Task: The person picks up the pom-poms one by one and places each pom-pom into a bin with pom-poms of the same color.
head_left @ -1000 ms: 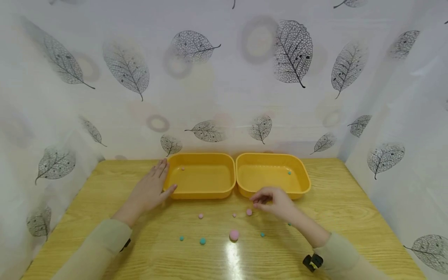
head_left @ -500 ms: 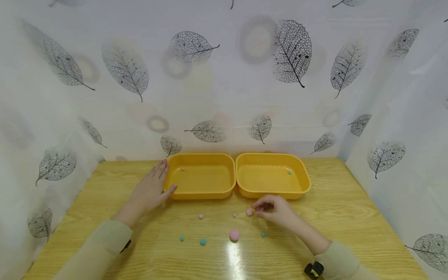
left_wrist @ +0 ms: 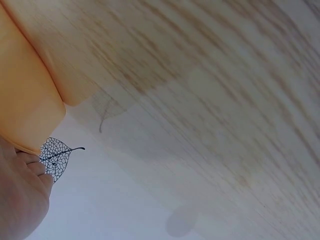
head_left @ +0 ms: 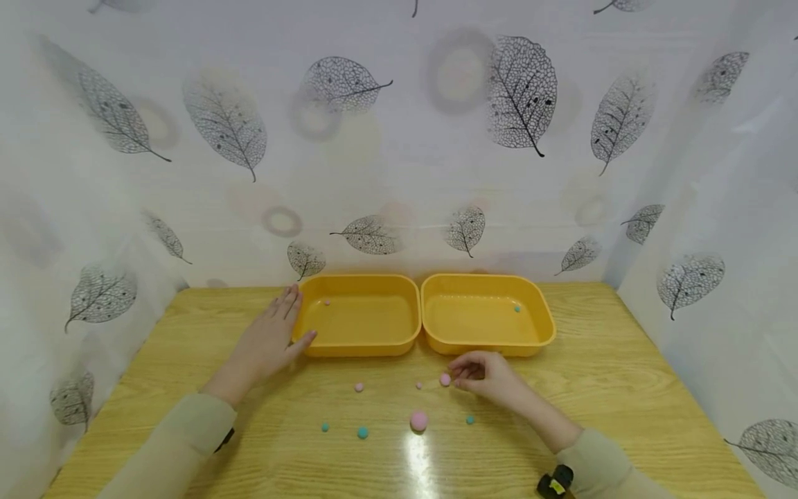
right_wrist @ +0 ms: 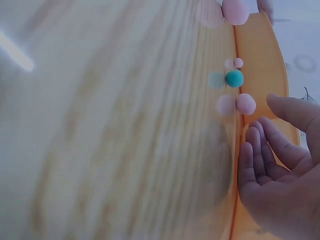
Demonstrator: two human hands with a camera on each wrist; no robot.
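The right hand (head_left: pixel 489 374) had crept closer to the pink ball (head_left: pixel 445 379) before the right tray (head_left: pixel 489 344), fingers curled but empty, while the left hand (head_left: pixel 268 339) stayed flat against the left tray (head_left: pixel 358 346).

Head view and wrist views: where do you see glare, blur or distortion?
Head view: a bright glare streak on the table below the big pink ball, and wide-angle bending of the walls. Left wrist view: blurred wood grain. Right wrist view: soft focus, balls mirrored in the glossy wood.

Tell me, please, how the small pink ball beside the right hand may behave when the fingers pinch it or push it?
The pink ball is round on a smooth, glossy table, so a push probably rolls it. It looks fuzzy and tiny beside the right hand, so likely very light and soft.
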